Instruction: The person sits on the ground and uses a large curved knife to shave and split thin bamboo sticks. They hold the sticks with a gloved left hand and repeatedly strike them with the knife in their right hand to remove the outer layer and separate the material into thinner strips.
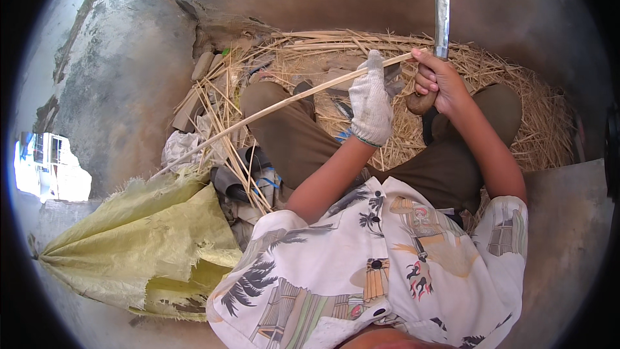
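A long pale bamboo strip point(284, 103) slants from the lower left up to my right hand, its far left end resting near the yellow cloth. My left hand point(371, 106), in a white knitted glove, is closed around it close to its upper end. In my right hand point(439, 81) is a large knife point(442, 13), gripped by its rounded wooden handle, with the long metal blade pointing away from me. The thumb and forefinger of that same hand touch the strip's tip. Two pale edges of bamboo show between my hands; whether they are one split piece, I cannot tell.
Bamboo shavings point(536, 113) cover the floor around my crossed legs. Several loose strips point(242, 168) lean by my left knee. A frayed yellow cloth point(142, 239) spreads at the left. Concrete walls point(142, 58) stand close at the left and ahead.
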`<action>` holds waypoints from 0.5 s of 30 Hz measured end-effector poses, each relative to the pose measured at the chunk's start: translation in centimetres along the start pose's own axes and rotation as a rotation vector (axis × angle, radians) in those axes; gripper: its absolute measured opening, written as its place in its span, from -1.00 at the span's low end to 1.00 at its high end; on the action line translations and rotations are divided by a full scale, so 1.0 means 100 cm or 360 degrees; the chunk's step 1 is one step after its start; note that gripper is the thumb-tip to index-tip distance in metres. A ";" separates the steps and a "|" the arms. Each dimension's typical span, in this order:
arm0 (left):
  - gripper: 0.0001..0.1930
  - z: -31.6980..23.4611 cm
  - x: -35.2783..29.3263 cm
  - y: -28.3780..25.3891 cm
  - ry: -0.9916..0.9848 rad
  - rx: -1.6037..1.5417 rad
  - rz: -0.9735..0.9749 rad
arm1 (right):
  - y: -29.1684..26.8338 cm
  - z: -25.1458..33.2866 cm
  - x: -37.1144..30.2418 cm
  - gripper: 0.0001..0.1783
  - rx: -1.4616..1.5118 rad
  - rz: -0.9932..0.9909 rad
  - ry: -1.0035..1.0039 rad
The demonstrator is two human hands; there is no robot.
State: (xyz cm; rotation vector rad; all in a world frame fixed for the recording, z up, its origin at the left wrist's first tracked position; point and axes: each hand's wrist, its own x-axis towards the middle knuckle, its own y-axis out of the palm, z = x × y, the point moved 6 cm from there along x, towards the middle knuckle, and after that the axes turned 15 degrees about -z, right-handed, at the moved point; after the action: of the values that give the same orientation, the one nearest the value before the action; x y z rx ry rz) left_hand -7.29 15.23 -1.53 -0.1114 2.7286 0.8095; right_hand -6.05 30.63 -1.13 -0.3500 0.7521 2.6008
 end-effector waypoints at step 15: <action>-0.47 -0.112 -0.028 -0.058 0.1610 0.2460 0.1327 | -0.045 0.086 0.009 -0.69 0.0138 -0.0314 -0.0565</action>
State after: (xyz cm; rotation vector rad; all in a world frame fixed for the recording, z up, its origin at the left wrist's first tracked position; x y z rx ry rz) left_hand -6.55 4.21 5.24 1.2330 3.2729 -1.8542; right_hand -5.83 39.17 3.60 0.0621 0.6638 2.3457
